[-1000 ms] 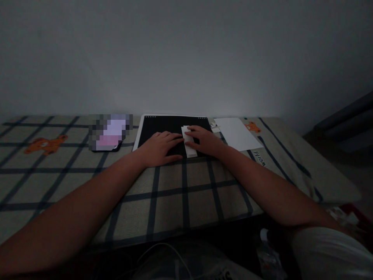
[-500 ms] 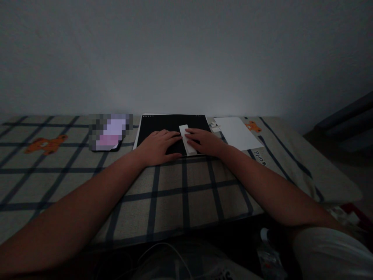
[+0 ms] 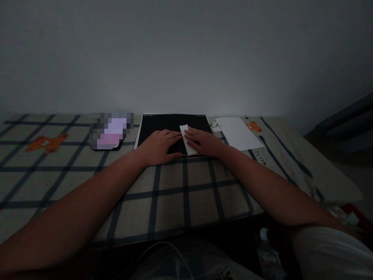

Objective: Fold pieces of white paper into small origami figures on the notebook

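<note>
White paper strip point(image 3: 189, 149), spread fingers of left hand point(image 3: 159, 147) beside and right hand point(image 3: 208, 143) atop, now slants further toward the table's point(image 3: 204, 202) left edge, suggesting readjustment.

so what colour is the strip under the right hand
The strip is white, seen in head view.

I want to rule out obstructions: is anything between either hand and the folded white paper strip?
Nothing visible is. The right hand's fingers lie on the white paper strip; the left hand's fingertips are at its left edge. The black pad lies beneath.
</note>
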`<state>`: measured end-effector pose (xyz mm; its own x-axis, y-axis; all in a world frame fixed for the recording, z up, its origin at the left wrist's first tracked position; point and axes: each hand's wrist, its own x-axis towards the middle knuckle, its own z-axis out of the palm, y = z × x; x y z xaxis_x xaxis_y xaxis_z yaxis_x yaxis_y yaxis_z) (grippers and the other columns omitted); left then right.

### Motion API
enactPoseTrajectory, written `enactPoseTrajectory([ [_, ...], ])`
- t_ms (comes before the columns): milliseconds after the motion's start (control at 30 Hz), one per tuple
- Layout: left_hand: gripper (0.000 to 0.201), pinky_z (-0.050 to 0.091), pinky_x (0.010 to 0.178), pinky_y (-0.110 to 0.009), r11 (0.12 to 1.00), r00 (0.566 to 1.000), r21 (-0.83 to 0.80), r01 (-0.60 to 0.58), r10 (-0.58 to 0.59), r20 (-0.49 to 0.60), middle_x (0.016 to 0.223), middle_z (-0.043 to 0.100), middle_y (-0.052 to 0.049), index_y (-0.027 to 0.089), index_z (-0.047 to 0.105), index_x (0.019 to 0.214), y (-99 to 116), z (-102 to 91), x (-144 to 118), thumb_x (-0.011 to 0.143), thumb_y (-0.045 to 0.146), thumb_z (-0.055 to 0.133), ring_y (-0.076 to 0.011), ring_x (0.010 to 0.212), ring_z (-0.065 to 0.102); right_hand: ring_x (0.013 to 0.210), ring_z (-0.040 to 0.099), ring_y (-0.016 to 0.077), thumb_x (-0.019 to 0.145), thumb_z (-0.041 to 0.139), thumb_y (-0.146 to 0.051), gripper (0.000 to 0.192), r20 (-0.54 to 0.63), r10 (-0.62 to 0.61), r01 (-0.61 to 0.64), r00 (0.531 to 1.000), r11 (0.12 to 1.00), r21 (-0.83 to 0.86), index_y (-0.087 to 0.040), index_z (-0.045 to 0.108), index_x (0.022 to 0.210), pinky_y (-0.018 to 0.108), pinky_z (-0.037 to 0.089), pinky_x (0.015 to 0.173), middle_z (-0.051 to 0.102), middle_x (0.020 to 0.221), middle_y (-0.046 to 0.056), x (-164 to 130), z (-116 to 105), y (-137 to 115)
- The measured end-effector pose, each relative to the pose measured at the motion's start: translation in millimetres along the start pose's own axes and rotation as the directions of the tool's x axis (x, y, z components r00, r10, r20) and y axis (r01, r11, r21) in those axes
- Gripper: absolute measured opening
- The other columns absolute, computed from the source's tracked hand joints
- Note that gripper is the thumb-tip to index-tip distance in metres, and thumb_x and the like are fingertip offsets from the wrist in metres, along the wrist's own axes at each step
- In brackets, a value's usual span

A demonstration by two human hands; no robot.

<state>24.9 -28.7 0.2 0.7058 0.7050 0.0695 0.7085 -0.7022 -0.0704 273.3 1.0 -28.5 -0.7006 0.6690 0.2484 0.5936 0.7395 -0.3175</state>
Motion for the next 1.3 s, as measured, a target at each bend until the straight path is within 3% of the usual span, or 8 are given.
enactPoseTrajectory([
  [267, 0.075, 0.041, 0.109, -0.048, 1.000, 1.000, -0.002, 0.016, -0.016, 0.013, 0.162, 0.049, -0.012, 0.017, 0.044, 0.159, 2, -1.1, 0, 0.101, 0.065, 0.043, -0.0345, 0.141, 0.049, 0.153, 0.042, 0.0274, 0.105, 0.045, -0.035, 0.048, 0.032, -0.016, 0.016, 0.999, 1.000, -0.002, -0.017, 0.062, 0.147, 0.053, 0.034, 0.128, 0.055, 0.156, 0.012, 2, -1, 2],
  [467, 0.073, 0.040, 0.112, -0.048, 1.000, 1.000, -0.022, 0.008, -0.008, 0.014, 0.163, 0.048, -0.012, 0.018, 0.044, 0.159, 0, -0.3, 0, 0.101, 0.063, 0.044, -0.0330, 0.145, 0.045, 0.153, 0.041, 0.0284, 0.106, 0.044, -0.035, 0.051, 0.052, -0.018, 0.018, 0.999, 1.000, -0.003, -0.011, 0.059, 0.148, 0.052, 0.034, 0.127, 0.053, 0.157, 0.016, 3, 1, 4],
  [1300, 0.074, 0.036, 0.116, -0.050, 0.998, 0.999, -0.060, 0.018, -0.016, 0.044, 0.163, 0.047, -0.014, 0.018, 0.041, 0.161, -2, 0.4, -1, 0.100, 0.061, 0.047, -0.0337, 0.150, 0.039, 0.156, 0.036, 0.0261, 0.106, 0.045, -0.037, 0.052, 0.060, -0.056, 0.053, 0.997, 0.997, 0.048, -0.017, 0.055, 0.152, 0.051, 0.029, 0.129, 0.049, 0.161, 0.011, 4, 4, 15],
])
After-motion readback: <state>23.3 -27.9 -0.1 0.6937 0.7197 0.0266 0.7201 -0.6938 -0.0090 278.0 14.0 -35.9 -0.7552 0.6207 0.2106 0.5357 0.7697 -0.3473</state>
